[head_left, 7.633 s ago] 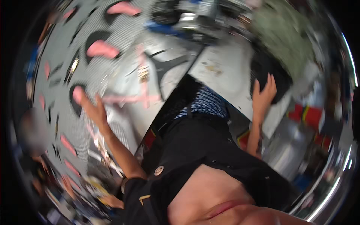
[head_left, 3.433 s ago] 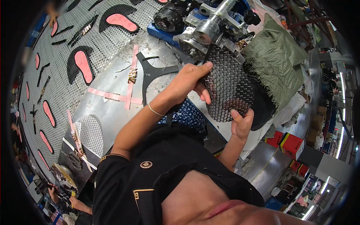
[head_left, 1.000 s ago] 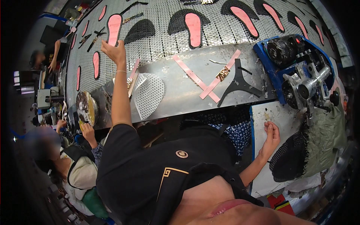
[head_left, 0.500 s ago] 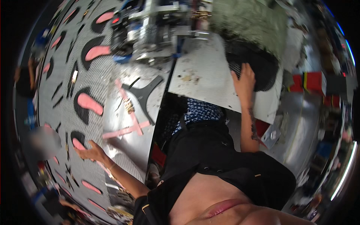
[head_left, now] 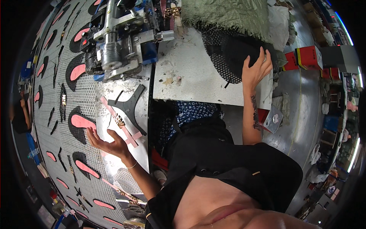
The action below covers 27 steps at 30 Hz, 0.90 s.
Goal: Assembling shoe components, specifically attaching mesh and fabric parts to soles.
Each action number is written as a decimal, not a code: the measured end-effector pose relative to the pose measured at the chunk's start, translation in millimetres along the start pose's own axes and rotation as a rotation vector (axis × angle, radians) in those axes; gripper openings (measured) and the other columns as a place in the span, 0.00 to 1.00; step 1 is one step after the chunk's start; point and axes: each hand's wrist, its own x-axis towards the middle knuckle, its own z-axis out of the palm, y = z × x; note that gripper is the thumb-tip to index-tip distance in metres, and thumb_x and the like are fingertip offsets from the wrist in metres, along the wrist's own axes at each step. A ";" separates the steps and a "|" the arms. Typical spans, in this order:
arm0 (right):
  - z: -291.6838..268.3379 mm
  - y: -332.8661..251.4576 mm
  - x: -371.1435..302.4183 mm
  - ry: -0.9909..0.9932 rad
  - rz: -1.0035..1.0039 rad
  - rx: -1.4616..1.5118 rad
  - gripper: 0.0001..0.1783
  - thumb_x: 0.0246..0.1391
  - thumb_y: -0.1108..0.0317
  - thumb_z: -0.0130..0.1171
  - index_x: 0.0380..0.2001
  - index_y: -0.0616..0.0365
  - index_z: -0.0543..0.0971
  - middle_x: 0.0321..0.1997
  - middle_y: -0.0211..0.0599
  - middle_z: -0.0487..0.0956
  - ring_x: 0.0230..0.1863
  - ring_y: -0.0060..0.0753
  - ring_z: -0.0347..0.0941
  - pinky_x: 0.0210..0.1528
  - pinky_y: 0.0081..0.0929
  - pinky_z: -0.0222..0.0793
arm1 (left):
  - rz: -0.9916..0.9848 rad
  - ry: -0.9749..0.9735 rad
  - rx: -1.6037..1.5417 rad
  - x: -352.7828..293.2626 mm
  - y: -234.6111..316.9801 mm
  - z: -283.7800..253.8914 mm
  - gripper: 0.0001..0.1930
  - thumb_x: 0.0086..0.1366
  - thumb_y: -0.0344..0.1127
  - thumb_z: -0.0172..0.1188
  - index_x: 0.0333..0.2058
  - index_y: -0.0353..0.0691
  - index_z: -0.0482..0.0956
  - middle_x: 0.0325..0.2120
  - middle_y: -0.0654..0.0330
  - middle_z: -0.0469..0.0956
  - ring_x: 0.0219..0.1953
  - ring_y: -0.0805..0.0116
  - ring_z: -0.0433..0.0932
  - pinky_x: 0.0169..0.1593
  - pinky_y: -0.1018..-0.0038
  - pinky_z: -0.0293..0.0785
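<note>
Left hand: the left hand (head_left: pixel 108 144) is left of centre, palm turned up and holding nothing, with its fingers spread and loosely bent; a thin pale band circles the wrist.
Pink insole: the nearest pink insole (head_left: pixel 82 121) lies beside those fingertips, on a black half-round piece (head_left: pixel 78 133); whether the fingers touch it I cannot tell.
Right hand: the right hand (head_left: pixel 257 72) is at upper right, its fingers slightly apart and bent, its thumb held away from them, over the edge of the black pile; contact is unclear.
Black pile: the black pile (head_left: pixel 238 51), with holed mesh showing at its left side, lies on the white table (head_left: pixel 183 74), partly under a frayed green cloth (head_left: pixel 232 15).
Metal table: on the metal table (head_left: pixel 106 87), left of centre, crossed pink straps (head_left: pixel 129 136) with a gold ornament (head_left: pixel 119 120) lie beside a dark grey Y-shaped piece (head_left: pixel 130 107).
Machine: a metal machine (head_left: pixel 111 47) stands at upper left.
Mesh surface: more insoles and black strips lie along the grey mesh surface (head_left: pixel 88 102) at left.
</note>
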 end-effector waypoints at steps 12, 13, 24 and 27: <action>61.8 94.1 -19.8 -0.104 -0.058 -0.192 0.28 0.49 0.70 0.56 0.56 0.62 0.71 0.52 0.53 0.76 0.54 0.50 0.71 0.56 0.39 0.67 | -0.052 -0.098 -0.226 -9.9 18.5 20.6 0.27 0.64 0.25 0.50 0.61 0.31 0.58 0.58 0.46 0.62 0.56 0.51 0.70 0.59 0.58 0.69; 59.7 91.5 -19.5 -0.109 -0.058 -0.194 0.28 0.49 0.70 0.56 0.56 0.62 0.71 0.52 0.53 0.76 0.54 0.50 0.71 0.56 0.39 0.67 | -0.060 -0.116 -0.215 -9.8 19.8 18.6 0.26 0.64 0.24 0.50 0.61 0.31 0.58 0.58 0.47 0.63 0.56 0.52 0.70 0.59 0.59 0.69; 24.3 88.8 -14.4 0.067 -0.111 -0.494 0.24 0.57 0.60 0.55 0.55 0.60 0.73 0.42 0.51 0.80 0.47 0.51 0.75 0.50 0.43 0.70 | -0.078 -0.135 -0.305 -10.3 30.4 24.8 0.24 0.65 0.24 0.50 0.59 0.31 0.60 0.55 0.48 0.65 0.52 0.54 0.73 0.56 0.61 0.71; 36.6 120.2 -28.7 0.061 -0.090 -0.462 0.21 0.59 0.56 0.52 0.49 0.59 0.77 0.37 0.50 0.81 0.41 0.54 0.78 0.43 0.46 0.73 | -0.089 -0.151 -0.354 -6.3 42.9 26.1 0.23 0.65 0.23 0.49 0.59 0.30 0.61 0.54 0.48 0.65 0.50 0.55 0.74 0.55 0.62 0.72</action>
